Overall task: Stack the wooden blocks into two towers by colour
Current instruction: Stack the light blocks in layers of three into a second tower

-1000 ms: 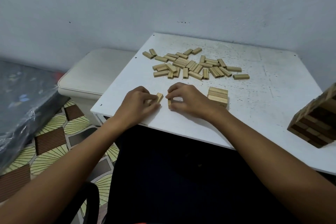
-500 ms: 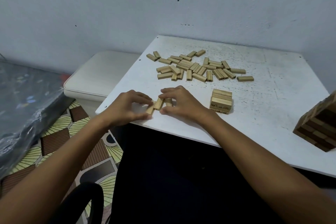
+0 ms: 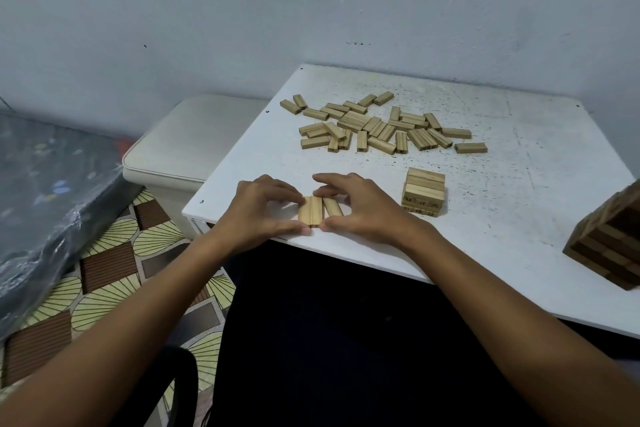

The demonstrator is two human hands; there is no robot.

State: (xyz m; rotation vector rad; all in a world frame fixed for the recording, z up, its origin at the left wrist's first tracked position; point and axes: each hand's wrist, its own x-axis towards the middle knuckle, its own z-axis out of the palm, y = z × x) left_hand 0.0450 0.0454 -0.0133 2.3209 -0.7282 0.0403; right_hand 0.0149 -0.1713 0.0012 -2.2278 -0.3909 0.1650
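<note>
At near-left edge of white table: three light blocks lying flat, side by side, long axes pointing away from the edge; rightmost slightly splayed. Left hand pressing the row from the left, right hand from the right, fingertips and thumbs pinching both ends, wrists low. Just right: short light stack. Farther back: loose light blocks scattered. Near-right edge: darker tower.
</note>
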